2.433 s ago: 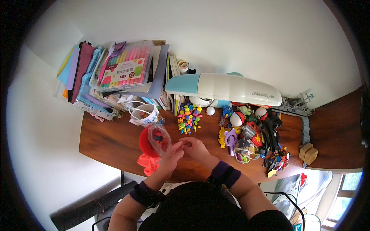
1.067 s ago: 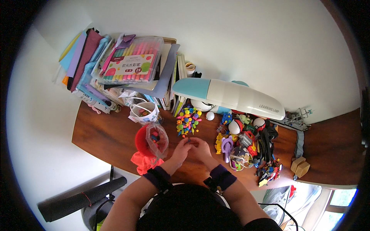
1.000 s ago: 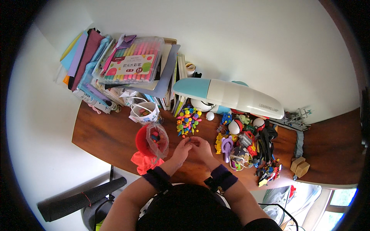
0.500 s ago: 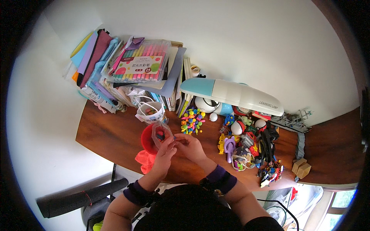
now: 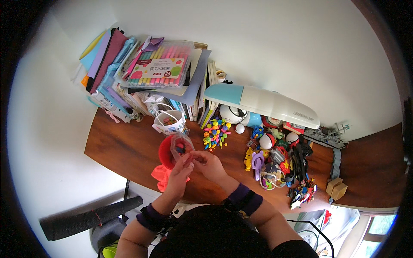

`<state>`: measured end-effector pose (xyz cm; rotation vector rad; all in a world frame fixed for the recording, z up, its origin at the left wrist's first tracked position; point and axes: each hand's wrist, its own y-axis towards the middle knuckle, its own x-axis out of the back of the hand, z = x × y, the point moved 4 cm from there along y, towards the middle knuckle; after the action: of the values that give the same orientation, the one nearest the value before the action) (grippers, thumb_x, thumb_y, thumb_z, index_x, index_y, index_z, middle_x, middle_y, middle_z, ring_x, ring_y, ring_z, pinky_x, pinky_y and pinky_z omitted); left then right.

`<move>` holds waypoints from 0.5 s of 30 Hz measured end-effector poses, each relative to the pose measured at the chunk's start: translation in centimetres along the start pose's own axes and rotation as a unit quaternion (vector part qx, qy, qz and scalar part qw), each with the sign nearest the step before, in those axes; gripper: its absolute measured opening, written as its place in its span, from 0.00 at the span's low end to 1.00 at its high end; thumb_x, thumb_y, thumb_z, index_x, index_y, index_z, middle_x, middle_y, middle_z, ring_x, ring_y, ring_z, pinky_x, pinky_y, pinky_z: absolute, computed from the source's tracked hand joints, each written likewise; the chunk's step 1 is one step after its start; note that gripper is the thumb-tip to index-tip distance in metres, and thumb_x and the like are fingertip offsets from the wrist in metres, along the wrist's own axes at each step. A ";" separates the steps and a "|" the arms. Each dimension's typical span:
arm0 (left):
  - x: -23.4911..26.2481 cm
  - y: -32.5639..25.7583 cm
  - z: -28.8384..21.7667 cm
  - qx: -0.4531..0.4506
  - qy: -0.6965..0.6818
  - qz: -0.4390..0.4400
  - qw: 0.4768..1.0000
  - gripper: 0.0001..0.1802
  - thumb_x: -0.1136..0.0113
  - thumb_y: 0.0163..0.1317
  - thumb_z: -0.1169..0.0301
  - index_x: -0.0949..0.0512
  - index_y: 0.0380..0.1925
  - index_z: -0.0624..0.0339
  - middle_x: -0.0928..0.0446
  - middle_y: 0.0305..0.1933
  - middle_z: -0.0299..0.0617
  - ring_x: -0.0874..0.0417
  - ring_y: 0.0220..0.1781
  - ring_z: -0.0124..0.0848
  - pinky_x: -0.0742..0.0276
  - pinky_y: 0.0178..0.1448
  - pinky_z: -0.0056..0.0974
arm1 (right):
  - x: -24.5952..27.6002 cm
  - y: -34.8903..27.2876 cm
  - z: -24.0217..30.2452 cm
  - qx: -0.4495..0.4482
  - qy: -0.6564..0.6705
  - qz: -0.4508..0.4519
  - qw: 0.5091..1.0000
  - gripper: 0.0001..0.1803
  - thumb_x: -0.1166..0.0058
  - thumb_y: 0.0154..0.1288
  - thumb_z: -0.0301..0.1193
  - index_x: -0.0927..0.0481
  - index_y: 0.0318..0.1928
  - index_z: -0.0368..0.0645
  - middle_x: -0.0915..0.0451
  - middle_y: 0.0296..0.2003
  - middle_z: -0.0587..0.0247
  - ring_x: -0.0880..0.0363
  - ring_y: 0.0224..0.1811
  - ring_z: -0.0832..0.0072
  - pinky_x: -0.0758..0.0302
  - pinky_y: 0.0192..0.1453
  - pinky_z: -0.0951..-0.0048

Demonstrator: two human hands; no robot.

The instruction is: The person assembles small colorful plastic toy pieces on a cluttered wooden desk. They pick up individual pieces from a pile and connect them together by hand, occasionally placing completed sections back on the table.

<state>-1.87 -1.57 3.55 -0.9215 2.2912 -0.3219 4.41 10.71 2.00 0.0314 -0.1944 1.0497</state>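
Over the left part of the desk, my left hand (image 5: 177, 173) is closed on a clear plastic bag (image 5: 188, 142), its fingers wrapped round the lower edge. Small dark red and blue pieces show inside the bag. My right hand (image 5: 211, 167) meets the left one, with thumb and forefinger pinched together at the bag's right edge. Whether those fingertips grip the bag or a small piece is too small to tell. Just behind and left of the bag, a red tub (image 5: 165, 151) is partly covered by it. A coral cloth (image 5: 161, 175) lies beneath, beside my left wrist.
A white handled bag (image 5: 170, 125) stands behind the tub. Right of it lies a pile of colourful small pieces (image 5: 216, 134). Books and a marker case (image 5: 161, 71) are stacked at the back left; a long lamp (image 5: 262, 103) spans the back. Mixed toys (image 5: 279, 159) crowd the right.
Both hands stay together at the clear bag, with only slight finger movement. The whole view has shifted a little.
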 end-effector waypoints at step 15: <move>-1.1 5.3 9.5 0.045 0.114 0.010 0.992 0.29 0.50 0.61 0.74 0.41 0.62 0.67 0.36 0.61 0.46 0.35 0.62 0.32 0.40 0.65 0.34 | 4.6 -2.6 -8.9 -0.114 -0.076 -0.042 0.990 0.18 0.43 0.57 0.25 0.24 0.50 0.39 0.19 0.40 0.58 0.20 0.41 0.74 0.24 0.46 0.75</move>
<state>2.01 3.08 -5.54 -0.8538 2.4675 -0.5432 10.20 14.40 -5.79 -0.0867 -0.4466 0.9355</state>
